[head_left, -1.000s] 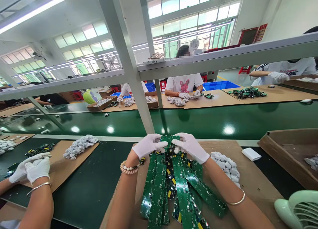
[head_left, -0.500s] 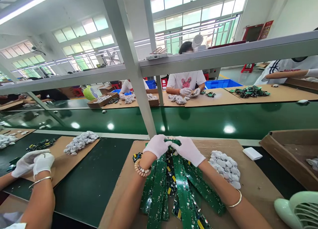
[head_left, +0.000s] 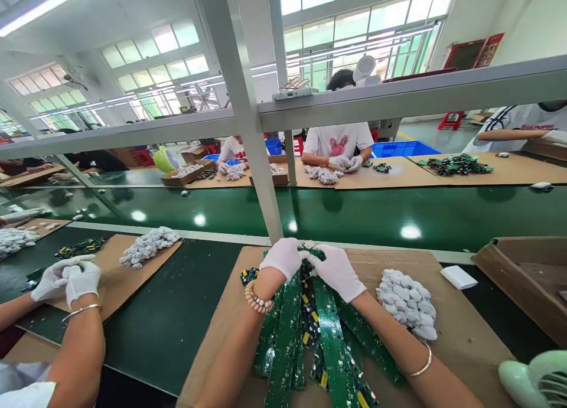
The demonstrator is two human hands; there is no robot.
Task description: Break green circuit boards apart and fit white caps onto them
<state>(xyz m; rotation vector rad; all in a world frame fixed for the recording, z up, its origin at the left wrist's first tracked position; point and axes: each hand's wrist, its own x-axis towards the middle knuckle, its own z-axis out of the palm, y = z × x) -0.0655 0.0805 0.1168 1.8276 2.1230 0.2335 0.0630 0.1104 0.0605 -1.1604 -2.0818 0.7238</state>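
Note:
Both my hands wear white gloves and meet at the far end of a heap of long green circuit boards (head_left: 331, 343). My left hand (head_left: 283, 259) has its fingers bent in, pressed together at the top of the boards. My right hand (head_left: 334, 269) touches it, its fingers closed around something small and pale that I cannot make out. Small boards with yellow parts (head_left: 309, 313) lie between the green strips. To the right of my hands sits a pile of white rounded pieces (head_left: 407, 302). All this rests on a cardboard sheet (head_left: 221, 343).
A folded white item (head_left: 459, 277) and a cardboard box (head_left: 522, 278) are at the right, with a pale green fan (head_left: 535, 378) near the corner. At the left, a co-worker's gloved hands (head_left: 71, 281) work beside another white pile (head_left: 149, 247). A metal post (head_left: 261, 178) stands ahead.
The view has shifted slightly, so the surroundings sit a little further right. My hands remain together at the same spot over the boards, with only slight finger movement.

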